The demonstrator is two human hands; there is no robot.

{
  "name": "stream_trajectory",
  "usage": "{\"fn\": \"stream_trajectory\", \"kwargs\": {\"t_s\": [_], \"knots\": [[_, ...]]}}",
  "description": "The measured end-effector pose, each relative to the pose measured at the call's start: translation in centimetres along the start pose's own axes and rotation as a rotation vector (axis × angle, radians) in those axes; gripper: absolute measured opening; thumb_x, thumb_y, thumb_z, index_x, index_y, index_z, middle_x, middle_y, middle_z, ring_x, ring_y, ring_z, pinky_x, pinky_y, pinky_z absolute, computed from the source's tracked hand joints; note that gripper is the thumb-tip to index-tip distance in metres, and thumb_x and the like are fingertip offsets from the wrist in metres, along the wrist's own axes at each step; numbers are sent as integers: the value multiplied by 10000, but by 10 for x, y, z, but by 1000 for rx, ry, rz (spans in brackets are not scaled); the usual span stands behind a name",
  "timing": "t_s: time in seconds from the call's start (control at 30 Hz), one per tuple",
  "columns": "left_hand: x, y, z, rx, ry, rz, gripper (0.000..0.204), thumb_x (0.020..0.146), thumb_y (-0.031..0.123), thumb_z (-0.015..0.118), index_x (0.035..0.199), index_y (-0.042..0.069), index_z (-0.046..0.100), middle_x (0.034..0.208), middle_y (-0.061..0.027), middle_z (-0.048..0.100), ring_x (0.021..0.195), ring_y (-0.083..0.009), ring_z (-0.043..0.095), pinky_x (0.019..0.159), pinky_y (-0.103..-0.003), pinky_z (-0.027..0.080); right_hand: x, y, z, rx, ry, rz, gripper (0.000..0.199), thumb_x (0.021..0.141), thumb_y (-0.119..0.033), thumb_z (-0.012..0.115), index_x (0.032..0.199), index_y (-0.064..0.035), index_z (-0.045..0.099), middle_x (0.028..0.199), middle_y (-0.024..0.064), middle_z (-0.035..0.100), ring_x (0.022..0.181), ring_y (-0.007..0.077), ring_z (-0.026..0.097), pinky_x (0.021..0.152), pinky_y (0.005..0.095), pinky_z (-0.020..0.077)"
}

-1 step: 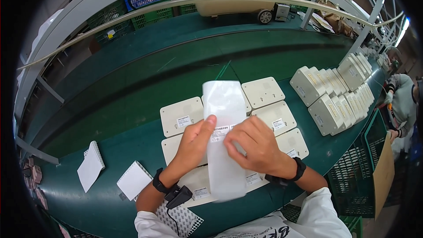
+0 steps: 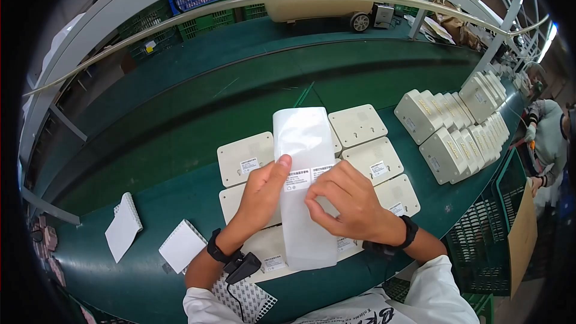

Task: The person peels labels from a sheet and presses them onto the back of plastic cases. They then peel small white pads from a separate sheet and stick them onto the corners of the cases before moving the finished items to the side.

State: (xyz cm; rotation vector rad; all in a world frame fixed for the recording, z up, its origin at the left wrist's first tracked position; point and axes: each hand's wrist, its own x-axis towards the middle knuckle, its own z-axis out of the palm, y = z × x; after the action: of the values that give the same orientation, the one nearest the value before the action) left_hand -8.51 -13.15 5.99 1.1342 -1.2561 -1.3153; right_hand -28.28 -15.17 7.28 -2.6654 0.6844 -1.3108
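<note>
Left hand (image 2: 261, 195): is pinching the white strip's (image 2: 303, 144) label at its 9 o'clock edge.
Right hand (image 2: 351, 204): is pinching the same strip at 3 o'clock.
Cream boxes (image 2: 245, 157): are lying beneath.

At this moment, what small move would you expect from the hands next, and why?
Probably pressing the small white label flat. The left hand has its thumb on the label's left edge, atop the translucent white bag, while the right hand pinches the bag beside it. The bag lies over the cream flat units, giving a firm backing.
</note>
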Motion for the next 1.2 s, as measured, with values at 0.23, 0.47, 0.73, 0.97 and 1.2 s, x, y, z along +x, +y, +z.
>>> {"fn": "stream_trajectory", "kwargs": {"t_s": [0.23, 0.47, 0.73, 0.97, 1.2], "knots": [[-3, -7, 6, 28, -78, 24, 510, 1105, 391, 410, 992, -34, 670, 852, -29, 658, 782, -60, 557, 701, -233, 462, -7, 13, 4, -108, 87, 60, 283, 736, -61, 833, 982, -27, 698, 886, 77, 647, 752, 232, 585, 610, 322, 466], [-7, -16, 8, 86, -70, 52, 499, 1106, 376, 414, 941, -33, 647, 789, 3, 608, 729, -43, 502, 636, -225, 414, -16, 9, 8, -304, 149, -61, 250, 753, -102, 822, 967, -34, 711, 876, 52, 637, 738, 217, 588, 595, 302, 466], [-8, -10, 20, -24, 51, -7, 454, 1096, 357, 454, 998, -28, 673, 819, -5, 646, 731, -40, 535, 649, -213, 441, -21, -3, 5, -357, 143, -80, 235, 732, -63, 833, 932, -52, 710, 814, 35, 645, 730, 210, 605, 598, 287, 468], [13, -1, -27, -115, 73, -136, 353, 1047, 287, 542, 1122, -32, 673, 907, -46, 699, 799, -69, 611, 719, -223, 486, -22, 31, -64, 727, -109, 452, 70, 847, -22, 693, 854, -55, 631, 1010, 67, 651, 968, 189, 602, 842, 332, 480], [3, 14, -9, 124, -375, -197, 377, 1007, 211, 578, 1337, 29, 560, 887, -66, 722, 814, -108, 656, 695, -277, 495, -30, 198, -64, 469, -220, 878, 180, 975, -205, 598, 916, -38, 636, 1115, 37, 635, 1003, 136, 553, 864, 263, 454]]}}
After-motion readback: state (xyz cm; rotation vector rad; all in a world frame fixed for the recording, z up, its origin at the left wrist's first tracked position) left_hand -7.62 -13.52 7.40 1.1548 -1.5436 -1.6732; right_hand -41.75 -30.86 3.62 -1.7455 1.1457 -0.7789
